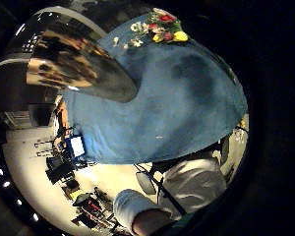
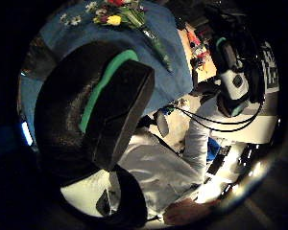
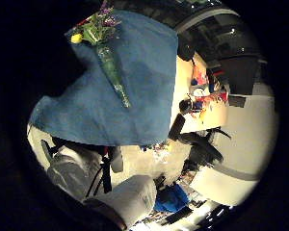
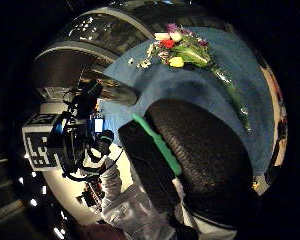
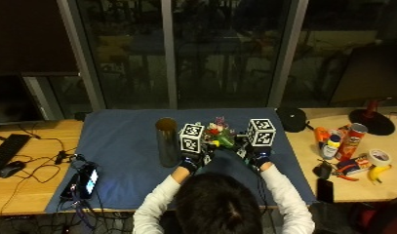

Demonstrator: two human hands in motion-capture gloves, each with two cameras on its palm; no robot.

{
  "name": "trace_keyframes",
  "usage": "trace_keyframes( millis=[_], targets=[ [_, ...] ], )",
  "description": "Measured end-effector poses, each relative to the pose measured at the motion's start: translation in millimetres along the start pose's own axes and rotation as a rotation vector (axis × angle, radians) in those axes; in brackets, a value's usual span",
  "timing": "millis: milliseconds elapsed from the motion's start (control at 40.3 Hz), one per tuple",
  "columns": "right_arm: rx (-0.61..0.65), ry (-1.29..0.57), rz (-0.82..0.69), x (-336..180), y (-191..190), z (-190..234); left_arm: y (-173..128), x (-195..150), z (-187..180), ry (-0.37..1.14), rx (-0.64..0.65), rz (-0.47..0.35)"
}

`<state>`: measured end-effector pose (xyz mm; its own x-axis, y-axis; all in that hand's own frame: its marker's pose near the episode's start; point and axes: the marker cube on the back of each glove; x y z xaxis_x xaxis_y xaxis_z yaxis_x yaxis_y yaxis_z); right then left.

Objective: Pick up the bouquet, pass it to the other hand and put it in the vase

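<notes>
Bouquet (image 5: 219, 134): lies flat on the blue cloth (image 5: 127, 146) of the worktop, apart from both hands. Mixed heads, red, yellow and white, at the far end; the wrapped green stem runs back toward the person, as the right little-finger palm view (image 3: 111, 67) shows. A few loose white blooms lie beside the heads (image 1: 132, 42).

Vase (image 5: 166, 142): tall, dark, metallic cylinder, upright on the cloth, to the left of the bouquet and near the left hand. Empty as far as can be seen.

Left hand (image 5: 187, 164): over the cloth between vase and bouquet, holding nothing; whether its fingers are straight or curled cannot be told.

Right hand (image 5: 260, 160): over the cloth just right of the bouquet, holding nothing; finger posture likewise cannot be told.

Stage: pick-up not yet made, in my judgement.

Risks:
- The vase is narrow and tall and stands close to the left hand; a sideways brush during the reach or the hand-over could tip it.
- A grip taken at the heads instead of the stem could crush blooms or shed more.
- A handover made near the stem tip could let the heavy end swing and slip.
- Stem entering off-centre could catch the rim and topple the vase.
</notes>
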<state>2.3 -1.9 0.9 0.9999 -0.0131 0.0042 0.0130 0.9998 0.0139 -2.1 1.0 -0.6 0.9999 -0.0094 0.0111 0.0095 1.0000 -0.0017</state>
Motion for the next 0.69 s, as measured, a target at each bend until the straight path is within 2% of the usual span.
trace_keyframes(
  millis=[322, 694],
  targets=[
    [0.028, -0.058, -0.004, 10.8, 13.3, -7.7, 0.9, -15.1, -1.8, -0.004, -0.012, -0.020],
    [-0.007, -0.056, -0.029, -8.7, -2.6, -15.2, 0.3, -40.9, -0.8, 0.054, 0.012, -0.054]
  ],
)
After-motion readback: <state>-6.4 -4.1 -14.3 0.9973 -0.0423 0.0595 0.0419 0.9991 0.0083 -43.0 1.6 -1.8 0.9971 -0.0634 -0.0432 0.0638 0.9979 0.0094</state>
